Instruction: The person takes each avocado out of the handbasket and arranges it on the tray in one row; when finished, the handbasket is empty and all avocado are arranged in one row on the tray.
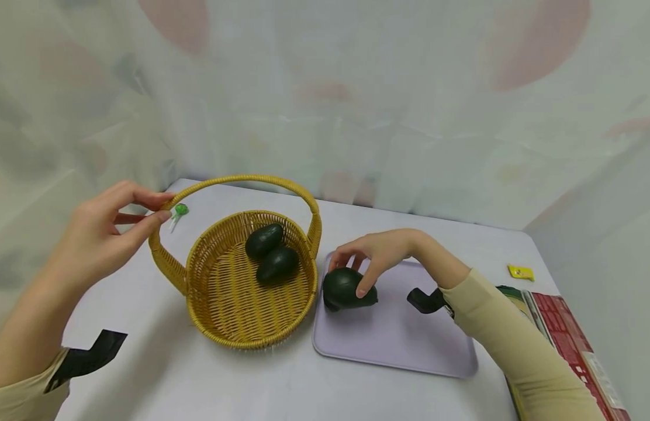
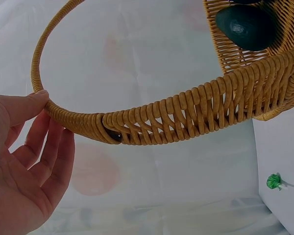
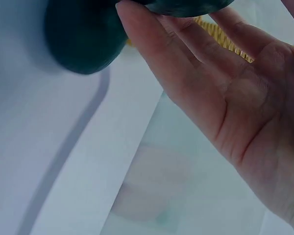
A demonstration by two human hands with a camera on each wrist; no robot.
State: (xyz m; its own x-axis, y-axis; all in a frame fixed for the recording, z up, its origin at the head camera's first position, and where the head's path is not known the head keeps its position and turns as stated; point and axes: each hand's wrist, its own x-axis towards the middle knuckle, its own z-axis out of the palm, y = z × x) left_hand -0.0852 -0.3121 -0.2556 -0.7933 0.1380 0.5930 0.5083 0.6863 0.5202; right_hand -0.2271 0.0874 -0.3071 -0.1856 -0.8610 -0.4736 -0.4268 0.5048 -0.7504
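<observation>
The woven basket [image 1: 234, 298] is golden yellow, the avocados [image 1: 277, 265] dark green, the tray [image 1: 404, 333] pale lilac.

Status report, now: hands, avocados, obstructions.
Left hand pinching basket handle. Right hand gripping avocado over tray. Two avocados inside basket. Possible snag: handle's right side.

Pale, creased sheet [image 1: 409, 134] with blurred pinkish patches across the top of the frame, white table [image 1: 251, 386] with rounded corner at right below, soft shadow [image 1: 151, 351] at lower left
</observation>
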